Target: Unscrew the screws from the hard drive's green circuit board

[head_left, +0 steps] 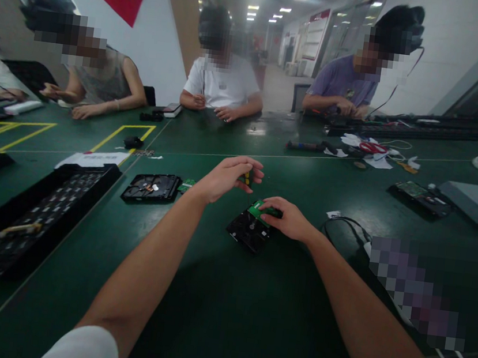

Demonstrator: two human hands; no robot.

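Right hand (284, 218), palm-down, at hard drive (249, 232)

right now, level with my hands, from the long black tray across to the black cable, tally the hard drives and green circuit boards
Hard drives: 2 (left drive, right drive)
Green circuit boards: 2 (left board, right board)
Total: 4

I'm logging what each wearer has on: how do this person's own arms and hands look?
The left hand and right hand are bare, with no gloves or wristbands visible. A plain white sleeve ends around the left elbow; any right sleeve is out of view.
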